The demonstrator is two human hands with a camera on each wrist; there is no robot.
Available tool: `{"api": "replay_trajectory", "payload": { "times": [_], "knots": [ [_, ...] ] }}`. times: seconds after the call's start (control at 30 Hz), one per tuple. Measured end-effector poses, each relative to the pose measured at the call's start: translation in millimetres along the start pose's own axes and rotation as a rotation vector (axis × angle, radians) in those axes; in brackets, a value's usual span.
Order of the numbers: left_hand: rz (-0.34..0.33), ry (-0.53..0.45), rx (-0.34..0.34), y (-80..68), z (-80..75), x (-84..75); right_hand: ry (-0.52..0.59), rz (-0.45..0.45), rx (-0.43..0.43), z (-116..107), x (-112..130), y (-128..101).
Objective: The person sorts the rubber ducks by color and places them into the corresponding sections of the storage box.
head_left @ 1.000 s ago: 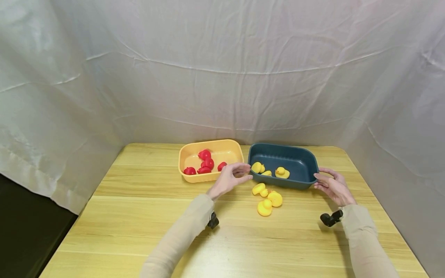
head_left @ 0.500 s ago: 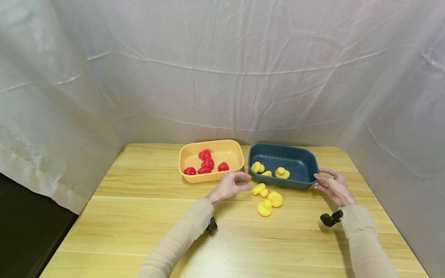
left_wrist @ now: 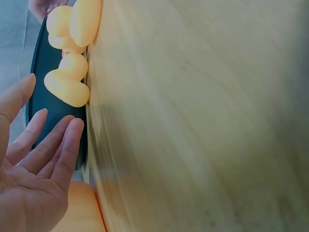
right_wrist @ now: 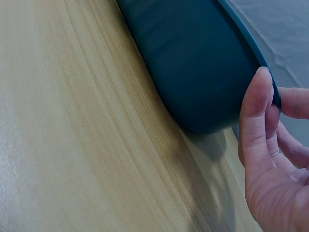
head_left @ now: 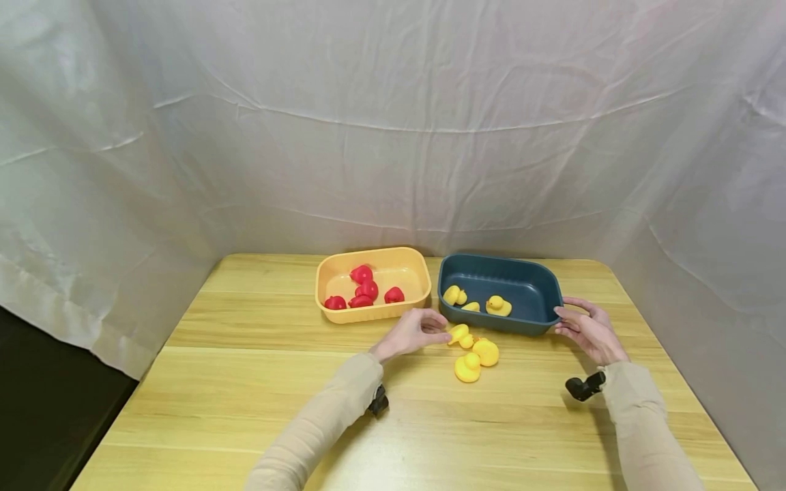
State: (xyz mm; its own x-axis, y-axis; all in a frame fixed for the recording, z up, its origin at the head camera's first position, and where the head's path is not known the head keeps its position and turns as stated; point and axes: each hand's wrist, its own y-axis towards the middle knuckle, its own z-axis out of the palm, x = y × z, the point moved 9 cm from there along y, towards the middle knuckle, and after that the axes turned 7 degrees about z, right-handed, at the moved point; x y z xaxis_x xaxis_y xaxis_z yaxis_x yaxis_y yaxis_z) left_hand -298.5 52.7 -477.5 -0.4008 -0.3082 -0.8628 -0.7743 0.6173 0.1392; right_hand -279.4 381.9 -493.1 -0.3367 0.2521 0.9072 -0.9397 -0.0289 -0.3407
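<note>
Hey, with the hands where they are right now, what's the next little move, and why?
Probably close the left hand on the nearest yellow duck. Its fingers are open right beside that duck, one of three lying on the table in front of the dark blue tub. The right hand grips the tub's end, and three yellow ducks already lie inside.

i count two tubs on the table (head_left: 245,382): one yellow tub (head_left: 371,310) and one dark blue tub (head_left: 500,324) just right of it. inside the yellow tub lie five red ducks (head_left: 364,289). inside the dark blue tub sit three yellow ducks (head_left: 475,300). on the wood just in front of the dark blue tub lie three more yellow ducks (head_left: 473,351), so six yellow in all. two hands of mine show.
</note>
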Motion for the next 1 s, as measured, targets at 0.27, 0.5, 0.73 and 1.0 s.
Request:
{"api": "replay_trajectory", "payload": {
  "times": [0.27,0.5,0.73,1.0],
  "knots": [
    [0.004,-0.006,-0.004,2.8,3.8,2.1,-0.005,0.002,-0.003,-0.6,-0.1,0.2],
    [-0.031,0.0,-0.012,3.8,7.5,3.0,-0.015,0.002,-0.003,0.5,0.3,-0.4],
    [-0.058,0.017,-0.02,6.9,10.5,5.5,-0.014,-0.004,-0.005,1.3,0.6,-0.7],
    [-0.067,0.062,-0.042,10.0,11.9,2.0,-0.007,-0.011,0.002,0.2,-0.1,0.0]
  ]
}}
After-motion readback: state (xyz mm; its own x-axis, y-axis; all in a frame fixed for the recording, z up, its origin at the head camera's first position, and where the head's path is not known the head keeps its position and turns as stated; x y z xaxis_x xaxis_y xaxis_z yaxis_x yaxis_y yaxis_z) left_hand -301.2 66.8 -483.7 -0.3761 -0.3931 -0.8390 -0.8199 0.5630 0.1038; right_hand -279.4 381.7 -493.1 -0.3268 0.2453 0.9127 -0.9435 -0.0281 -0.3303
